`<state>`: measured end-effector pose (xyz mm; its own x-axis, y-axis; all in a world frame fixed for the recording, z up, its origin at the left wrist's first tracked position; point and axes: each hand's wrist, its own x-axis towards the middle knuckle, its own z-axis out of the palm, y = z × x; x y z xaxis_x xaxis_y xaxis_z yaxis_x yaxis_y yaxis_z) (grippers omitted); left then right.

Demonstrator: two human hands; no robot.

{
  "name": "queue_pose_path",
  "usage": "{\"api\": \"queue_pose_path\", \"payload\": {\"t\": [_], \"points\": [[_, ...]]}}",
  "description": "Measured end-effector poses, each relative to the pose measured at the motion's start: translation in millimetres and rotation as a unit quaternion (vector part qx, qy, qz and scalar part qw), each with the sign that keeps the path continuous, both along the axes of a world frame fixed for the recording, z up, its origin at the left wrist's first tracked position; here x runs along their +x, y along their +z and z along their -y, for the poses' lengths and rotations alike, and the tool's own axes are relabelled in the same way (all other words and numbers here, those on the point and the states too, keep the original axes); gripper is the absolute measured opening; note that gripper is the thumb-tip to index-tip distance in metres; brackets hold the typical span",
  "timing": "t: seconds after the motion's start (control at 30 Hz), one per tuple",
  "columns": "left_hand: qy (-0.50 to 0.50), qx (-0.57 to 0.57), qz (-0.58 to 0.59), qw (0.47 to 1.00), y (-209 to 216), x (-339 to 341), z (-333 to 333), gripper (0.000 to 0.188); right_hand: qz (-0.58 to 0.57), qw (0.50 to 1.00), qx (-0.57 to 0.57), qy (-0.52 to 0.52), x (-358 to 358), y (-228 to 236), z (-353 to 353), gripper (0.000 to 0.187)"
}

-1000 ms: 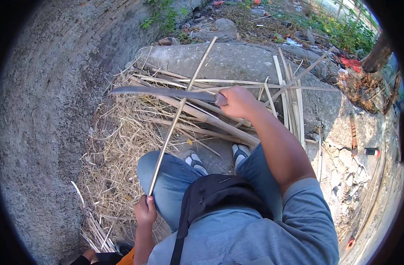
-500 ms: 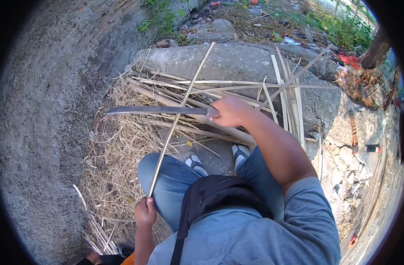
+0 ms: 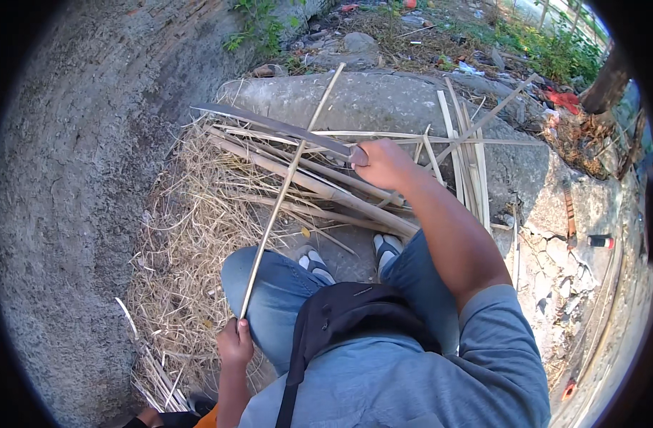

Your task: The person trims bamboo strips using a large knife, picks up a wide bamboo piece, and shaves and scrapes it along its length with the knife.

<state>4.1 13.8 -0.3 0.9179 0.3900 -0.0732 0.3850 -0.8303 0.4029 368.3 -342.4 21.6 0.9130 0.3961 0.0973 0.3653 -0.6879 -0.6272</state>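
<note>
The left hand (image 3: 235, 344), closed, grips the lower end of a long, narrow, pale-tan bamboo strip (image 3: 275, 212), which slants up and away across the left blue denim trouser leg (image 3: 287, 289). The right hand (image 3: 385, 167) is closed around the brown handle of a long, dark-grey, slightly curved metal knife (image 3: 269, 124); its blade points leftward and crosses the strip's upper part, though contact cannot be told. Beyond the feet lie thick tan bamboo poles (image 3: 330, 192); a heap of curled straw-coloured shavings (image 3: 180, 274) spreads to the left.
</note>
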Motion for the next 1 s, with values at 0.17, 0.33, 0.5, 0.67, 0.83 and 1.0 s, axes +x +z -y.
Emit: {"api": "queue_pose_path", "payload": {"t": [0.17,0.33,0.5,0.67,0.83,1.0], "points": [[0.005,0.002,0.01,1.0,-8,-2,-5,0.06,0.016,0.994,-0.012,0.108,-17,0,-14,0.024],[-0.004,-0.025,0.006,1.0,-10,-6,-12,0.062,0.063,0.979,-0.067,0.185,-22,18,-20,0.021],[0.003,-0.041,-0.017,0.999,0,4,-5,0.061,0.004,0.998,-0.031,0.051,4,0,1,0.021],[-0.005,-0.051,-0.032,0.998,2,-1,-11,0.058,-0.031,0.999,0.017,0.012,-3,3,-2,0.022],[-0.02,-0.105,-0.042,0.993,5,-1,-18,0.053,0.045,0.98,-0.09,0.174,-27,5,-18,0.017],[-0.008,-0.13,-0.058,0.99,0,-2,-25,0.054,0.057,0.981,-0.109,0.152,-20,21,-19,0.017]]}}
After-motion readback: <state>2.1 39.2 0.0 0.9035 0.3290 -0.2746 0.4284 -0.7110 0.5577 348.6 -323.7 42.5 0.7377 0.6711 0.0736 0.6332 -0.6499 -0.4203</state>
